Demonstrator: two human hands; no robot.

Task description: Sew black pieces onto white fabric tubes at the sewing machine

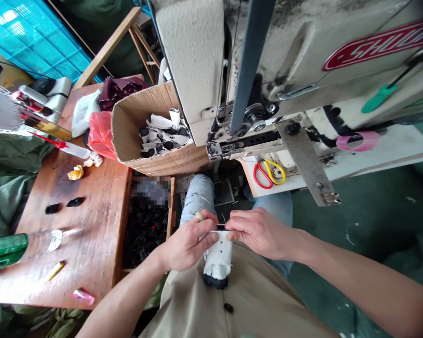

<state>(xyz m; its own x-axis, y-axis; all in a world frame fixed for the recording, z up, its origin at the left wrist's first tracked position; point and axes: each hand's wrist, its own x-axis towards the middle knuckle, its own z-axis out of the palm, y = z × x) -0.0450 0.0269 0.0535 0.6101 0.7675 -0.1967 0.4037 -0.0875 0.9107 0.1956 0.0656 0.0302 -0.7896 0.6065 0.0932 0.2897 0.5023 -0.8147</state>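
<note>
A small white piece with a black end [218, 256] hangs over my lap, with dark dots near its upper edge. My left hand [193, 237] pinches its upper left corner between thumb and fingers. At the upper right corner, my right hand [255, 232] is closed, thumb against the white piece. A thin thread-like strand shows between the two sets of fingertips. Above my hands stands the sewing machine [246, 136], apart from them. Red and yellow scissors [269, 173] lie on its white bed.
A cardboard box [162, 162] of similar white and black pieces stands left of the machine. Below it is an open drawer [171, 211] of black parts. The wooden table [98, 230] at left bears a green bottle [7, 251] and small items. A metal arm [308, 164] juts out at right.
</note>
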